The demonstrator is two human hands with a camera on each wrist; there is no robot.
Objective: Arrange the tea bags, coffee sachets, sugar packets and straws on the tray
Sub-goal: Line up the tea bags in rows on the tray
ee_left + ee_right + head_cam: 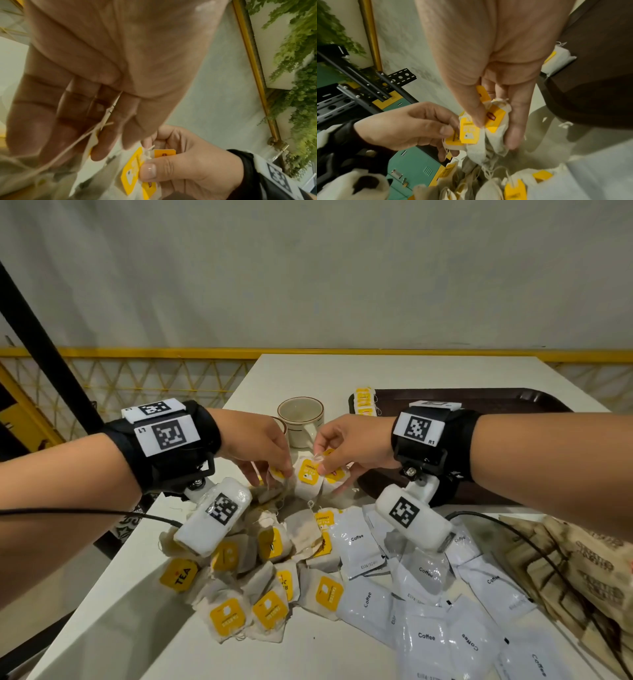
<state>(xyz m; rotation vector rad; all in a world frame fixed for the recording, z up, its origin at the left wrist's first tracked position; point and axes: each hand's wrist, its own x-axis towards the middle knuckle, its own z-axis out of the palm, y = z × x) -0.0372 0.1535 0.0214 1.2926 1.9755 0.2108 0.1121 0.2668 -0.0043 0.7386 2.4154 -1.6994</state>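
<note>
My right hand pinches a small bunch of tea bags with yellow tags above the table, thumb on top; the same bunch of tea bags shows in the right wrist view. My left hand pinches another tea bag at the bunch's left side, a string trailing from it. A heap of loose tea bags lies below both hands. White coffee sachets lie to its right. The dark brown tray sits behind my right wrist, with a row of tea bags at its left end.
A beige mug stands just beyond my hands, a second cup partly hidden behind my left hand. Brown printed packets lie at the right edge. The table's left edge runs near the tea heap. A black cable crosses the sachets.
</note>
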